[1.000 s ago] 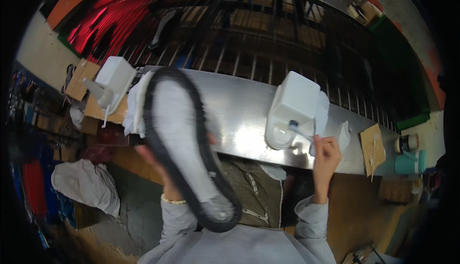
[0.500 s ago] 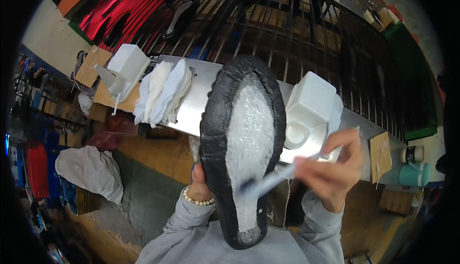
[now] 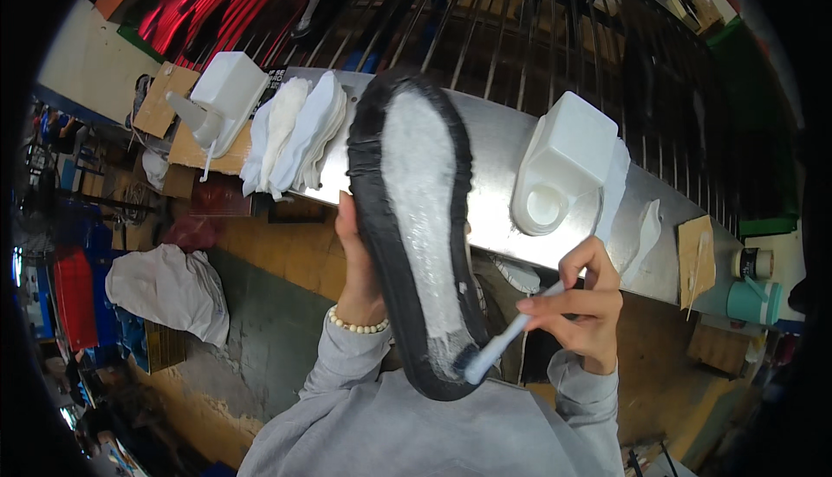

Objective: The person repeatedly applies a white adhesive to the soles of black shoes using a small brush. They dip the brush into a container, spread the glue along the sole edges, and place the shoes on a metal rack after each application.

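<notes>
A black shoe upper (image 3: 373, 165) is held bottom side up, its narrow heel end toward me. A shiny white strip (image 3: 425, 217) runs along its middle. My left hand (image 3: 360, 269) grips the shoe upper from the left, thumb against the edge and the other fingers hidden behind it. Pinched in the fingers of my right hand (image 3: 585, 308) is a brush (image 3: 503, 344) with a pale handle. Its dark bristles touch the heel end, at the right edge of the white strip.
On the metal bench (image 3: 494, 187) stand a white container with a round cup (image 3: 568, 152) and a second white container (image 3: 227, 91). Between them lies a stack of white insole-shaped pieces (image 3: 308, 135). Behind runs a rack of metal bars (image 3: 520, 52). A teal pot (image 3: 752, 301) sits far right.
The brush has moved down the white strip from its middle to the heel end. The shoe upper has tilted, its toe end shifting left and its heel rising slightly in view.
</notes>
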